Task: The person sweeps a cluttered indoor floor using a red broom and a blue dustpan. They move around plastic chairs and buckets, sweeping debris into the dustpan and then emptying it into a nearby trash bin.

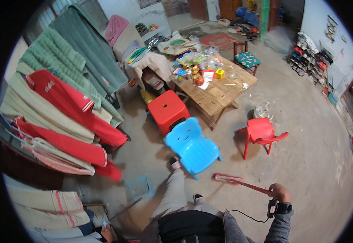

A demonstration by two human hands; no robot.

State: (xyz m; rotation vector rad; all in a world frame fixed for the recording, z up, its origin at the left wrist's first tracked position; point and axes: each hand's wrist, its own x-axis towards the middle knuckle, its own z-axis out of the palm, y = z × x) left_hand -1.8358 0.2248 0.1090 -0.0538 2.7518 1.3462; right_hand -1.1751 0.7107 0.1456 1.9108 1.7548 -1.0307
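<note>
My right hand (279,192), at the lower right, is closed around the handle of a red broom (228,178). The broom's head is low over the concrete floor, just right of a blue plastic child's chair (200,152). At the bottom left, my left hand (108,233) grips the top of a long-handled dustpan (140,186). The dustpan's blue pan lies at floor level, left of my leg. A black device with a cable (272,208) hangs by my right wrist.
A red plastic stool (168,106) touches the blue chair. Beyond are a cluttered wooden table (216,101), a small red chair (263,130) and a clear-lined waste bin (263,111). Clothes and towels (70,100) hang at left. Shoes (307,59) line the right wall.
</note>
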